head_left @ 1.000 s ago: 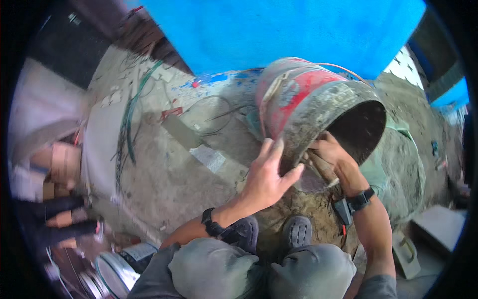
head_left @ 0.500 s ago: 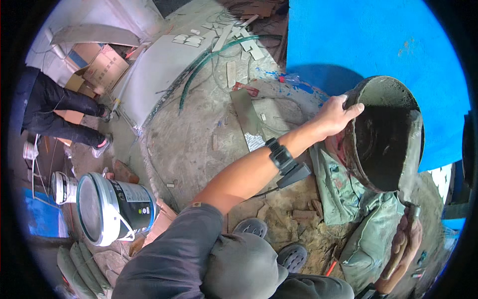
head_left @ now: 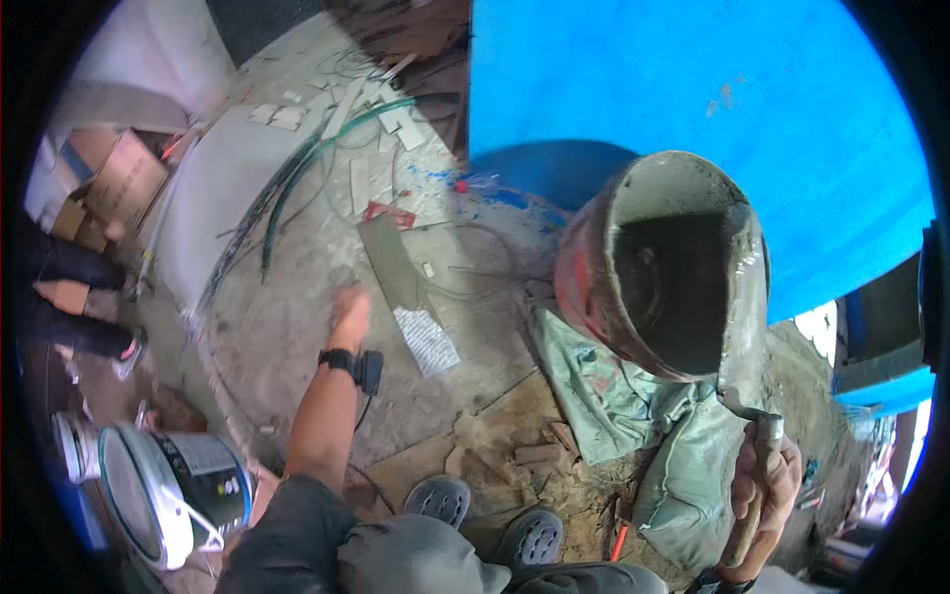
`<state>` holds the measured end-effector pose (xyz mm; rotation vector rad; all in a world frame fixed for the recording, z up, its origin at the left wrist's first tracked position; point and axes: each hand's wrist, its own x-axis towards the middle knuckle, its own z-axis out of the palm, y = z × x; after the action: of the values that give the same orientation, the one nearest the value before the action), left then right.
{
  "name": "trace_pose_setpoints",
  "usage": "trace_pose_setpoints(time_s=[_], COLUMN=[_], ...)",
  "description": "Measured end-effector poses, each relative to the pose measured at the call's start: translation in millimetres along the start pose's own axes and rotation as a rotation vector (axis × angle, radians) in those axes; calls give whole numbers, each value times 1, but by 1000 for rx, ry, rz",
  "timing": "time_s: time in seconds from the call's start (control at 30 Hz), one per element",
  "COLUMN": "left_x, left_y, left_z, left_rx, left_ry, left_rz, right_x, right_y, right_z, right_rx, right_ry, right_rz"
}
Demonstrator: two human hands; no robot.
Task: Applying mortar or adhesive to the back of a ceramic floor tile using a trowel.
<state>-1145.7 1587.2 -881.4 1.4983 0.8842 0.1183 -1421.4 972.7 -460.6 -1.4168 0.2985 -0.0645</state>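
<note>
My left hand [head_left: 350, 313] is off the bucket, over the floor beside a grey strip [head_left: 391, 267]; its fingers are blurred. My right hand [head_left: 767, 485] grips the wooden handle [head_left: 752, 515] of a trowel. The long, mortar-coated blade [head_left: 738, 317] lies along the right rim of a dirty red and grey bucket [head_left: 584, 292]. The bucket is tilted, its dark open mouth facing me, above rumpled green sacks [head_left: 683, 475].
A blue wall [head_left: 673, 79] rises behind the bucket. At left are a lidded bucket [head_left: 203, 485], cardboard boxes [head_left: 124, 183] and another person's legs [head_left: 74, 327]. Green hoses [head_left: 292, 173] and scraps lie on the floor; my shoes [head_left: 529, 540] are below.
My left hand has let go of the bucket rim and moved left. My right hand has come out from the bucket's mouth to its lower right, holding the trowel.
</note>
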Motion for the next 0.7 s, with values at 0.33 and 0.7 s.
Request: trace_pose_setpoints(time_s=[0.33, 0.7], left_x=[2, -4], left_y=[14, -1], left_z=[47, 57], left_rx=[-376, -454], left_ry=[-334, -343], left_rz=[-324, -208], right_x=[-22, -43], right_y=[2, -16], right_z=[17, 47], right_rx=[-272, -6], right_ry=[323, 36], right_rz=[52, 61])
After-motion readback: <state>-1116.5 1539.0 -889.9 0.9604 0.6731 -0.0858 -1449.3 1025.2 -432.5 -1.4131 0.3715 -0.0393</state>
